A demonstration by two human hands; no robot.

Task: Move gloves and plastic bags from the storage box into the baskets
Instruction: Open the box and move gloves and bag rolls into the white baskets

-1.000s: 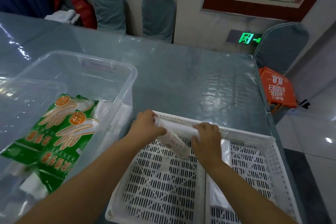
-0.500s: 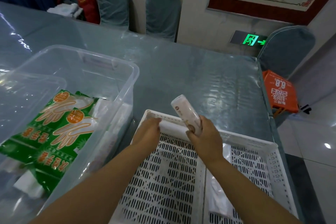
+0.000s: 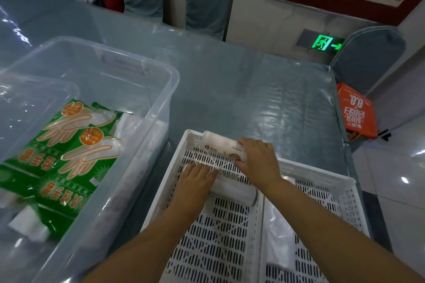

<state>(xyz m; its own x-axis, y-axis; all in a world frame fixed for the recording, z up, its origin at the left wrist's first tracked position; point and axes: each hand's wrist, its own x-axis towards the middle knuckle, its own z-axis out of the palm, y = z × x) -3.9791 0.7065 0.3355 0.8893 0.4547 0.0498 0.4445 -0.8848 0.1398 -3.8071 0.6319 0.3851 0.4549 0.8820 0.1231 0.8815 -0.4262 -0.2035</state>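
Observation:
A white slotted basket (image 3: pixel 158 200) stands in front of me, with a second one (image 3: pixel 347 193) beside it on the right. My right hand (image 3: pixel 258 161) grips the right end of a white roll of plastic bags (image 3: pixel 218 145) lying against the left basket's far wall. My left hand (image 3: pixel 197 179) rests flat, fingers straight, on another white roll (image 3: pixel 236 190) lying across the same basket. The clear storage box (image 3: pixel 170 89) at left holds green glove packs (image 3: pixel 69 145) and white bags. Clear plastic bags (image 3: pixel 280 239) lie in the right basket.
The table is covered in blue-grey plastic sheeting (image 3: pixel 253 89), and its right edge lies just past the right basket. Blue-covered chairs (image 3: pixel 207 0) stand along the far side and at right. An orange bag (image 3: pixel 356 112) sits beyond the table's right edge.
My right hand brought the roll down from the air and laid it against the basket's far wall. My left hand moved from the basket's rim onto the second roll.

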